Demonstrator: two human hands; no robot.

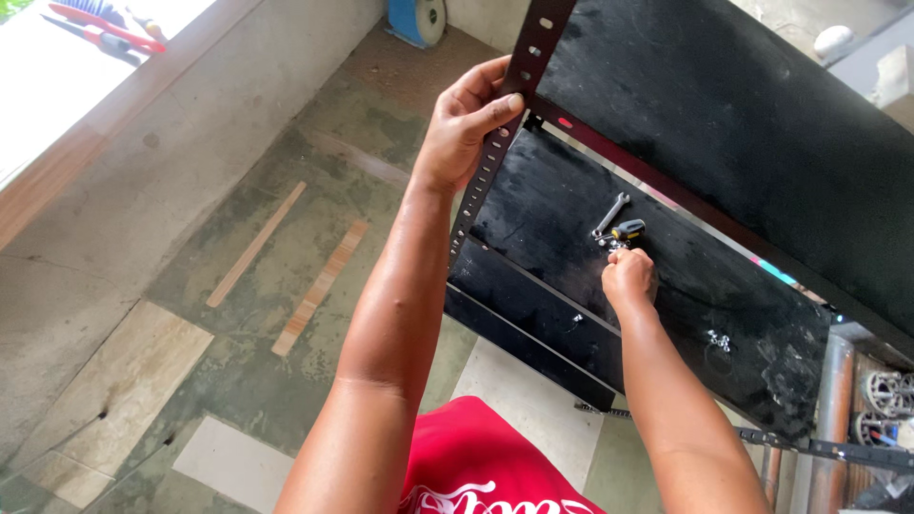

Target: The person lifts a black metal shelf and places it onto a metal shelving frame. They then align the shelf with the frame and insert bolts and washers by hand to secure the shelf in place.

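A rough home workshop or utility corner is shown, rather than a finished room; the floor (314, 228) is seen to be bare, stained concrete patched with mismatched tiles (124, 371); two loose wooden strips (319, 287) have been left lying on it; a black slotted-angle metal shelving rack (666, 247) with dark boards is seen partly put together, its perforated upright (505, 124) pierced along its length; a spanner (610, 214) and small nuts and bolts (719, 340) are laid out on a shelf board; red-handled pliers (109, 29) are seen on a ledge at upper left; metal pipes (833, 400) are stored at the right edge.
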